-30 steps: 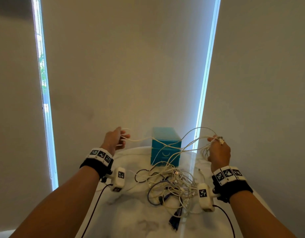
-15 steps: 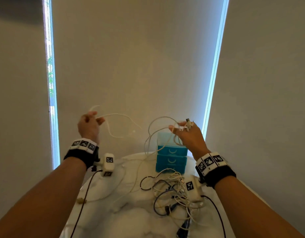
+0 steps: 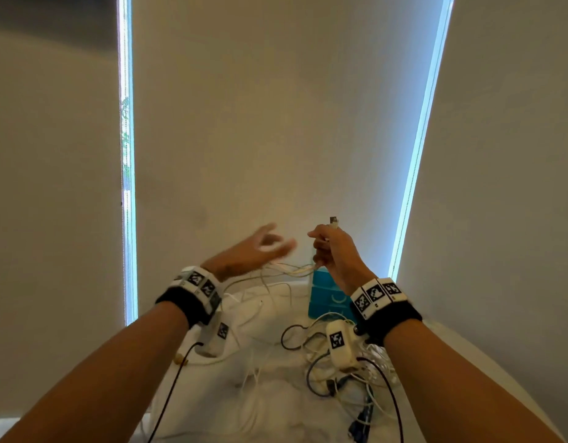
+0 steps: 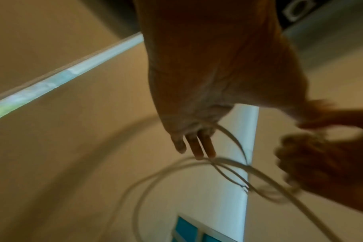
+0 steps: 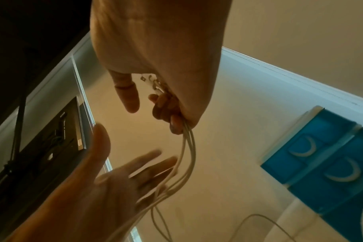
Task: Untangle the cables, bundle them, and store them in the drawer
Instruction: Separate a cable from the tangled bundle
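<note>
My right hand (image 3: pixel 329 247) is raised above the table and grips several strands of a white cable (image 3: pixel 295 269). The cable's plug (image 3: pixel 333 220) sticks up out of the fist. In the right wrist view the curled fingers (image 5: pixel 166 106) clamp the strands (image 5: pixel 187 147), which hang down. My left hand (image 3: pixel 263 246) is blurred, just left of the right one, with its fingers straight and spread. Its fingertips (image 4: pixel 197 147) touch the hanging loops (image 4: pixel 228 162) without gripping them. A tangle of white and dark cables (image 3: pixel 337 375) lies on the table under my right wrist.
A small blue drawer unit (image 3: pixel 325 297) stands at the table's far edge, behind my right hand, drawers shut (image 5: pixel 323 157). The white marble table (image 3: pixel 269 398) carries loose white cable at the left. Closed blinds fill the background.
My left hand has swung right from its raised spot at the left, and its fingers have opened off the cable end. The right hand has risen a little, still gripping its strands.
</note>
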A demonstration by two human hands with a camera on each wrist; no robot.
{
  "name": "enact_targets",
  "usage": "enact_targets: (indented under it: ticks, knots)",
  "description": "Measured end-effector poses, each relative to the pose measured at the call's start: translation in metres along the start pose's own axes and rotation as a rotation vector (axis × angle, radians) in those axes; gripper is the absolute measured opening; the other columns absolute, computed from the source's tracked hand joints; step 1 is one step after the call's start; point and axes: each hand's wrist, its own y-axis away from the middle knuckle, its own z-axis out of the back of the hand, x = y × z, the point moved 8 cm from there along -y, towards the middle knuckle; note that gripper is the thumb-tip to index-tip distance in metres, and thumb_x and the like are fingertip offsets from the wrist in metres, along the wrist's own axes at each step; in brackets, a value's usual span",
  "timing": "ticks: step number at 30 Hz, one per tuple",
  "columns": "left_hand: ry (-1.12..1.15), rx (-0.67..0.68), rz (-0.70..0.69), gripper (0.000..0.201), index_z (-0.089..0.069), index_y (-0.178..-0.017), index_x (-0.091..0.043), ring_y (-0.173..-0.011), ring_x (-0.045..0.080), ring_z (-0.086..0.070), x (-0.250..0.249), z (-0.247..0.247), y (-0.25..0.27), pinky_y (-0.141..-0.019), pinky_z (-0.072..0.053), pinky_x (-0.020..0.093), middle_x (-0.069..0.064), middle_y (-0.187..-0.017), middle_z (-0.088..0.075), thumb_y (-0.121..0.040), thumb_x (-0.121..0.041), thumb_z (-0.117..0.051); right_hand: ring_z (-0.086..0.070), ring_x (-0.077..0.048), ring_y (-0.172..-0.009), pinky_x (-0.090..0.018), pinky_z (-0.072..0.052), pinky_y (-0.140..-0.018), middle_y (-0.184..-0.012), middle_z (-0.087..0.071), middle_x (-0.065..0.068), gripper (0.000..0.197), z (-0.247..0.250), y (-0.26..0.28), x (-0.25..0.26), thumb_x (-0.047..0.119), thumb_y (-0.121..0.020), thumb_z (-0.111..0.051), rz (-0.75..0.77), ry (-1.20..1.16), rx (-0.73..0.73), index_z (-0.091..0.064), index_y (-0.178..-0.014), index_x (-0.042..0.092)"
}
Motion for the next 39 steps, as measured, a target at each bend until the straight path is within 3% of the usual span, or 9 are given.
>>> enact_targets:
  ticks: [2, 5, 9, 13, 19, 26, 29, 34, 39]
  knots:
    - [-0.125, 0.289, -0.061, 0.097, -0.031, -0.165, -0.03, -0.133, 0.008, -0.056, -0.026, -0.049, 0.004, -0.116, -0.04, 0.035, -0.012, -0.151, -0.06, -0.087, -0.071, -0.072, -0.036, -0.012, -0.05, -0.029, -0.035, -0.055, -0.057, -0.042, 0.006, 0.026, -0.003, 0.007, 0.012, 0.008, -0.093, -0.066, 0.015, -0.034, 0.0, -0.049, -0.076, 0.018]
    - [-0.215, 0.322, -0.062, 0.049, -0.075, -0.121, -0.02, -0.089, 0.011, -0.075, -0.015, -0.069, -0.006, -0.095, -0.054, 0.033, -0.007, -0.091, -0.08, -0.094, -0.061, -0.071, -0.032, -0.012, -0.051, -0.03, -0.031, -0.054, -0.057, -0.04, 0.004, 0.035, 0.015, 0.013, 0.03, 0.01, -0.091, -0.073, 0.027, -0.108, -0.085, -0.049, -0.068, 0.02]
    - [-0.12, 0.235, 0.013, 0.054, -0.072, -0.085, -0.017, -0.048, 0.014, -0.05, 0.004, -0.063, -0.004, -0.058, -0.058, 0.03, 0.0, -0.055, -0.049, -0.096, -0.069, -0.062, -0.029, -0.013, -0.049, -0.028, -0.031, -0.048, -0.057, -0.032, 0.004, 0.04, 0.062, 0.014, 0.024, 0.031, -0.094, -0.081, -0.015, -0.312, -0.223, -0.048, -0.074, 0.023]
    - [-0.21, 0.39, 0.11, 0.065, -0.06, -0.077, -0.018, -0.049, 0.015, -0.053, 0.015, -0.07, 0.001, -0.064, -0.06, 0.031, 0.001, -0.055, -0.05, -0.085, -0.083, -0.055, -0.025, -0.014, -0.045, -0.029, -0.022, -0.047, -0.056, -0.031, 0.004, 0.064, 0.094, 0.014, -0.008, 0.084, -0.091, -0.052, -0.05, -0.547, -0.389, -0.047, -0.074, 0.022]
    - [-0.074, 0.561, 0.235, 0.059, -0.044, -0.063, -0.027, -0.048, 0.013, -0.037, 0.056, -0.064, 0.017, -0.067, -0.057, 0.031, -0.002, -0.053, -0.039, -0.09, -0.08, -0.048, -0.022, -0.016, -0.044, -0.024, -0.02, -0.044, -0.054, -0.03, 0.004, 0.03, 0.139, 0.023, -0.041, 0.032, -0.101, -0.037, -0.149, -0.595, -0.653, -0.042, -0.073, 0.021]
    - [-0.397, 0.181, 0.261, 0.083, -0.058, -0.068, -0.021, -0.062, 0.021, -0.051, 0.093, -0.007, -0.004, -0.071, -0.045, 0.034, -0.001, -0.068, -0.056, -0.093, -0.091, -0.021, -0.026, -0.018, -0.049, -0.023, -0.023, -0.045, -0.06, -0.035, -0.001, 0.029, 0.149, 0.017, -0.063, 0.011, -0.101, -0.031, -0.16, -0.532, -0.755, -0.041, -0.075, 0.019]
    - [-0.886, -0.192, 0.067, 0.07, -0.068, -0.084, -0.02, -0.084, 0.03, -0.069, 0.046, 0.044, -0.022, -0.082, -0.05, 0.039, 0.005, -0.087, -0.072, -0.108, -0.068, -0.024, -0.024, -0.016, -0.045, -0.023, -0.02, -0.043, -0.057, -0.031, 0.002, 0.029, 0.124, 0.007, -0.051, 0.019, -0.101, -0.033, -0.106, -0.577, -0.638, -0.043, -0.074, 0.02]
    - [-1.152, -0.639, -0.413, 0.038, -0.058, -0.105, -0.02, -0.101, 0.031, -0.056, -0.048, 0.11, -0.021, -0.093, -0.036, 0.051, 0.005, -0.106, -0.061, -0.115, -0.048, -0.033, -0.023, -0.013, -0.044, -0.028, -0.023, -0.044, -0.054, -0.027, 0.005, 0.051, 0.086, -0.006, -0.008, 0.055, -0.106, -0.05, 0.023, -0.661, -0.349, -0.047, -0.068, 0.022]
    - [-1.277, -0.384, -0.408, 0.013, -0.057, -0.104, -0.034, -0.096, 0.023, -0.061, 0.027, 0.112, -0.004, -0.093, -0.03, 0.044, -0.008, -0.095, -0.06, -0.101, -0.041, -0.068, -0.022, -0.014, -0.049, -0.029, -0.025, -0.048, -0.057, -0.027, 0.004, 0.057, 0.082, -0.005, -0.001, 0.055, -0.11, -0.048, 0.047, -0.645, -0.291, -0.044, -0.063, 0.023]
